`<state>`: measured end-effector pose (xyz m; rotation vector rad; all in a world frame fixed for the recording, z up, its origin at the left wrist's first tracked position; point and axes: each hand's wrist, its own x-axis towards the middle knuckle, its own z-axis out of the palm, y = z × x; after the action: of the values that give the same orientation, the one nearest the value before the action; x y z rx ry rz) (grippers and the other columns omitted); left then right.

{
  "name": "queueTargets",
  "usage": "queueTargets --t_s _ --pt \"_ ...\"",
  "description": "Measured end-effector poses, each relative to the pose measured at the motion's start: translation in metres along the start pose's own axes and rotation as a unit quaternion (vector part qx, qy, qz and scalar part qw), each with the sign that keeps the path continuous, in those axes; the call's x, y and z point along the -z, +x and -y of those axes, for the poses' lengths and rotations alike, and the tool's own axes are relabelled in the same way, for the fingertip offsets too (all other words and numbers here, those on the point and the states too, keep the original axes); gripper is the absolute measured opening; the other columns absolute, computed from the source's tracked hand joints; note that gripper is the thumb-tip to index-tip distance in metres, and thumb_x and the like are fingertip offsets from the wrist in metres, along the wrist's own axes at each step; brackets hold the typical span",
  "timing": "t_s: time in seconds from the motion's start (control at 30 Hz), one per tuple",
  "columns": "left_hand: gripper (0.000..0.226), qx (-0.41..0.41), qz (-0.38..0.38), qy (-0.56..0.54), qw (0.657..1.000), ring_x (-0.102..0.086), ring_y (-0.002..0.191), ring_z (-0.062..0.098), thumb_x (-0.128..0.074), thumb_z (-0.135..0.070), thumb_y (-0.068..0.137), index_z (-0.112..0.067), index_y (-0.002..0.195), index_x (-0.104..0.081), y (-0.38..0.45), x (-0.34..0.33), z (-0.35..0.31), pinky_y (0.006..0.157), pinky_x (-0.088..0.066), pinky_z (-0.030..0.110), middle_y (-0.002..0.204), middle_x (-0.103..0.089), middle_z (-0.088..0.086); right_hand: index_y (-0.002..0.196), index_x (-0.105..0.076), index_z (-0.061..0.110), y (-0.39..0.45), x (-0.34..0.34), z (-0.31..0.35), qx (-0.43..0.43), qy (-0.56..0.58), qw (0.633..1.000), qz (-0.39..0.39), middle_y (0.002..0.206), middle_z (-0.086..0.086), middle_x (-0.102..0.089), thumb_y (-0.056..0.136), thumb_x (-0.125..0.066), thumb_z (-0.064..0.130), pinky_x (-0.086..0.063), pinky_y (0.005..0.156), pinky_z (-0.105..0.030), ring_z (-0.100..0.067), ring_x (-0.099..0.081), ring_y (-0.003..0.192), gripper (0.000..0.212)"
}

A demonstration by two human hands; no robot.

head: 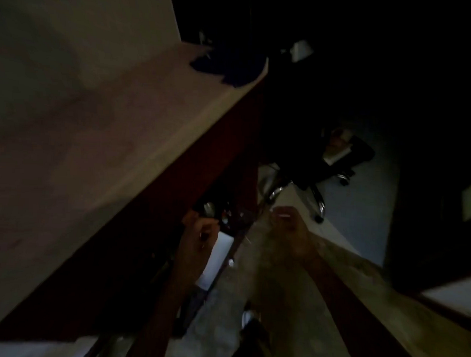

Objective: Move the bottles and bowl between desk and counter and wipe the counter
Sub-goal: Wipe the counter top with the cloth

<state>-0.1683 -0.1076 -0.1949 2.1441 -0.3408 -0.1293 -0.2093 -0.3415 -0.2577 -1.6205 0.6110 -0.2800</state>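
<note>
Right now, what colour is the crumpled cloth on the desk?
Dark blue crumpled cloth, best in the head view.

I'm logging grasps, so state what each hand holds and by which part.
Too dark and blurred to be sure. The left hand curls against a dark bottle, seemingly near its top. The right hand looks curled; what it holds cannot be told.

- Worn on the head, looking steeply down, tilted hard sideways.
- Close above the counter (pixel 78 135), which fills the left.
- Facing the floor (pixel 361 209) and chair (pixel 333 165) beyond.
</note>
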Motion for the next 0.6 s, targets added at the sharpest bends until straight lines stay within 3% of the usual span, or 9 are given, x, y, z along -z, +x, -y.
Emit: queueTargets --t_s 0.07,0.17,0.23,0.33,0.43,0.5,0.6 --pt "0.024 -0.096 -0.048 0.039 0.993 -0.066 0.094 0.016 -0.051 -0.041 0.096 -0.024 0.111 -0.061 0.049 0.019 -0.025 0.083 -0.054 0.035 0.109 -0.06 0.0 0.108 -0.061 0.005 0.048 -0.026 0.067 0.128 -0.055 0.99 0.022 0.096 0.006 -0.06 0.092 -0.063 0.018 -0.047 0.072 -0.014 -0.001 -0.06 0.08 0.021" --pt "0.025 -0.17 -0.138 0.079 0.973 -0.063 0.103 0.009 -0.05 -0.04 0.098 -0.024 0.115 -0.06 0.114 0.05 -0.072 0.09 -0.05 0.028 0.116 -0.06 -0.003 0.111 -0.062 0.016 0.107 -0.051 0.156 0.313 -0.123 0.941 0.02 0.106 0.006 -0.057 0.092 -0.058 0.035 -0.048 0.085 -0.026 -0.012 -0.06 0.097 0.028" --pt "0.026 -0.19 -0.172 0.121 0.959 -0.059 0.104 0.011 -0.051 -0.036 0.098 -0.021 0.118 -0.06 0.155 0.061 -0.099 0.089 -0.048 0.026 0.118 -0.059 -0.001 0.113 -0.06 0.016 0.15 -0.055 0.201 0.396 -0.181 0.9 0.021 0.11 0.001 -0.057 0.095 -0.054 0.034 -0.046 0.088 -0.031 -0.018 -0.056 0.101 0.027" --pt "0.022 -0.195 -0.195 0.16 0.948 -0.055 0.1 0.01 -0.054 -0.031 0.097 -0.02 0.116 -0.059 0.213 0.061 -0.118 0.085 -0.045 0.021 0.12 -0.053 -0.001 0.118 -0.057 0.019 0.204 -0.063 0.25 0.448 -0.253 0.857 0.036 0.117 0.002 -0.054 0.098 -0.05 0.036 -0.046 0.089 -0.039 -0.017 -0.052 0.106 0.027" --pt "0.021 -0.198 -0.197 0.186 0.942 -0.054 0.104 0.019 -0.057 -0.028 0.096 -0.015 0.113 -0.058 0.259 0.051 -0.121 0.088 -0.049 0.033 0.117 -0.052 0.003 0.124 -0.054 0.02 0.256 -0.07 0.274 0.464 -0.329 0.82 0.06 0.124 0.002 -0.053 0.099 -0.044 0.042 -0.042 0.09 -0.041 -0.021 -0.05 0.112 0.035" --pt "0.023 -0.203 -0.225 0.238 0.923 -0.055 0.1 0.022 -0.06 -0.025 0.094 -0.01 0.112 -0.061 0.28 0.039 -0.12 0.083 -0.046 0.03 0.117 -0.054 0.008 0.13 -0.05 0.021 0.291 -0.073 0.28 0.477 -0.376 0.791 0.078 0.131 0.002 -0.051 0.098 -0.04 0.047 -0.04 0.092 -0.039 -0.022 -0.048 0.117 0.042" --pt "0.031 -0.135 -0.229 0.277 0.923 -0.055 0.105 0.022 -0.055 -0.036 0.094 -0.015 0.117 -0.06 0.295 0.02 -0.125 0.086 -0.047 0.035 0.123 -0.052 0.004 0.143 -0.038 0.028 0.343 -0.075 0.284 0.482 -0.412 0.763 0.124 0.148 0.006 -0.04 0.094 -0.034 0.061 -0.033 0.104 -0.04 -0.021 -0.039 0.132 0.059"
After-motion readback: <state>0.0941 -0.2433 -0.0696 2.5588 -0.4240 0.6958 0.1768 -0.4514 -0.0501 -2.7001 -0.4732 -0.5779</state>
